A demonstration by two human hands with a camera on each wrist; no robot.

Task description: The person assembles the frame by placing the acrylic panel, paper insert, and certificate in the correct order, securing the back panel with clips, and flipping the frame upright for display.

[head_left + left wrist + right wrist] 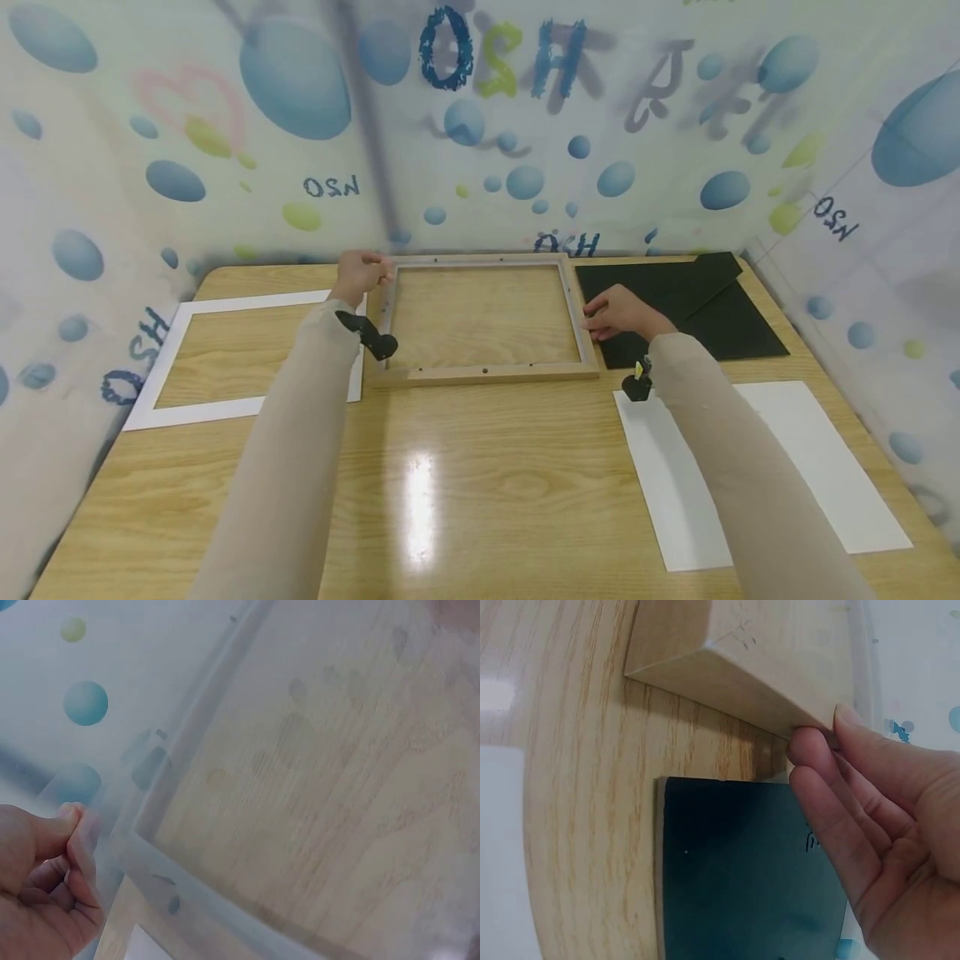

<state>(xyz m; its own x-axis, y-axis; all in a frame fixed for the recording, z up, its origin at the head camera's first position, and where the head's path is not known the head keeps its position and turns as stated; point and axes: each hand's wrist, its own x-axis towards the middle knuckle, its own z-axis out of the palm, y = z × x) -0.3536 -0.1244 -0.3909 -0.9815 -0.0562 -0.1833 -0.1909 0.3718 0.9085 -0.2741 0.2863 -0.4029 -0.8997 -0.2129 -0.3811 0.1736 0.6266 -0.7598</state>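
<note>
A wooden picture frame (484, 375) lies back side up against the wall, with a clear sheet (322, 750) over it that mirrors the wall's dots. At the frame's upper left corner my left hand (360, 277) pinches the sheet's edge between thumb and fingers; the left wrist view shows the same left hand (45, 877). My right hand (622, 312) is at the frame's right rail. In the right wrist view, the right hand's (900, 832) thumb is on the rail's top edge and its fingers are against the outer side; whether it also grips the sheet is unclear.
A white mat border (168, 367) lies left of the frame, partly under the left arm. To the right is a black backing board (720, 325) with a folded stand piece. A white sheet (825, 467) lies nearer, under the right arm. A patterned wall borders the table (495, 492).
</note>
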